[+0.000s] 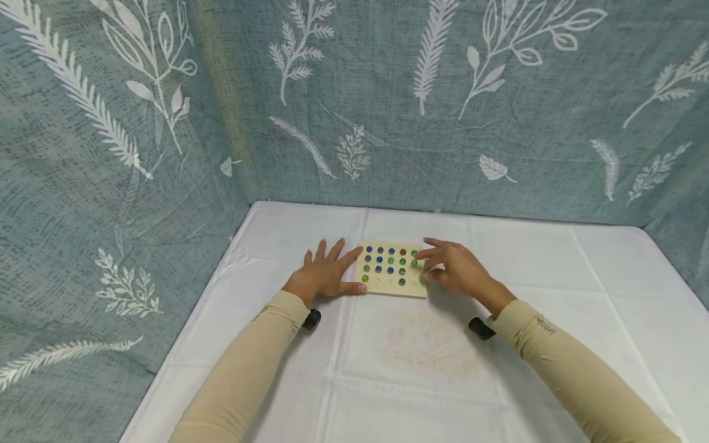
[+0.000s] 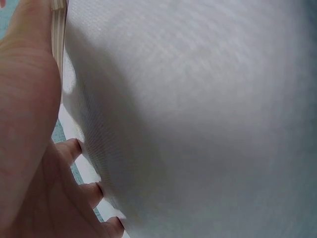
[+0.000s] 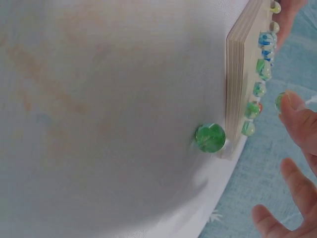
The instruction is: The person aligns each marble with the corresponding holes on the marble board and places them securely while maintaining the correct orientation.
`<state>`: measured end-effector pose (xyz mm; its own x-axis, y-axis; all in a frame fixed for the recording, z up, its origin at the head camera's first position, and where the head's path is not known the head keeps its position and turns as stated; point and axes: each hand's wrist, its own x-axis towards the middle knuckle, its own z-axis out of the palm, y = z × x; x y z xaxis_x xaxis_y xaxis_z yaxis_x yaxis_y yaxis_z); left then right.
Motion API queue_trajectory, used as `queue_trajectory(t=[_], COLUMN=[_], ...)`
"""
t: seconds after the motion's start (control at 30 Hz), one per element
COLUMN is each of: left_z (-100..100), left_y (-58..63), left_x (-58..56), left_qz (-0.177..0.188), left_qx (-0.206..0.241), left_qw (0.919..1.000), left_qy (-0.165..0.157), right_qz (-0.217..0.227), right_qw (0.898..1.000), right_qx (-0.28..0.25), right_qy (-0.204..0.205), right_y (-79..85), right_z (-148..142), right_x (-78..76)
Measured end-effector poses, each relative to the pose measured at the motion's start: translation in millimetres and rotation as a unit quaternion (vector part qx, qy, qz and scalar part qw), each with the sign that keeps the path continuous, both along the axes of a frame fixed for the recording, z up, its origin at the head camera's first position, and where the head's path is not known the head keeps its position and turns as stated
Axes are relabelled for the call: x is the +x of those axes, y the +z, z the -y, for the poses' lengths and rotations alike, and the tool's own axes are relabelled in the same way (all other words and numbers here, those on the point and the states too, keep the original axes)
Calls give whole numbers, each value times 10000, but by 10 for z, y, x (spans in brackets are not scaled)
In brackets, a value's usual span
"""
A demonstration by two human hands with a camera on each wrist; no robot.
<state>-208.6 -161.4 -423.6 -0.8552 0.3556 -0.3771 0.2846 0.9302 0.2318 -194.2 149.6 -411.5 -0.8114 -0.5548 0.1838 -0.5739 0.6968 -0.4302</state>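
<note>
A pale wooden board (image 1: 391, 289) with rows of round hollows lies on the table, holding several blue, green and yellowish glass marbles and a reddish-brown one. Bare hollows show in its near rows. My left hand (image 1: 324, 275) rests at the board's left side, fingers spread, with index finger and thumb touching its left corners. Over the right edge, my right hand (image 1: 456, 269) pinches a green marble (image 3: 279, 102) between thumb and finger, its other fingers loosely bent. Another green marble (image 3: 210, 138) lies on the cloth right beside the board's edge, under the right hand.
A white cloth (image 1: 432, 394) with a faint brownish stain in front of the board covers the table. Blue-green curtains (image 1: 376, 154) with white leaf prints stand behind and at both sides. Dark wrist devices (image 1: 480, 328) sit below both wrists.
</note>
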Motion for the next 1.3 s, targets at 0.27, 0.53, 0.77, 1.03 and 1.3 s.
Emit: queue_trajectory(t=[0.27,0.53,0.77,1.03,1.3], left_z=[0,0,0,-2,8], left_y=[21,21,26,5,11], left_x=[12,15,17,4,5], left_qz=[12,-4,33,8,52], left_qx=[51,48,38,18,-15], left_qw=[10000,10000,10000,10000,10000], left_qy=[9,14,41,52,49], right_qz=[-82,87,38,30,97], right_qw=[9998,9999,9999,9997,9995], right_qx=[-50,-77,-105,-194,-231], right_qy=[159,6,28,173,192], right_y=[-1,4,-8,-15,-35], right_z=[68,137,193,256,332], right_x=[-19,-23,-31,-36,-51])
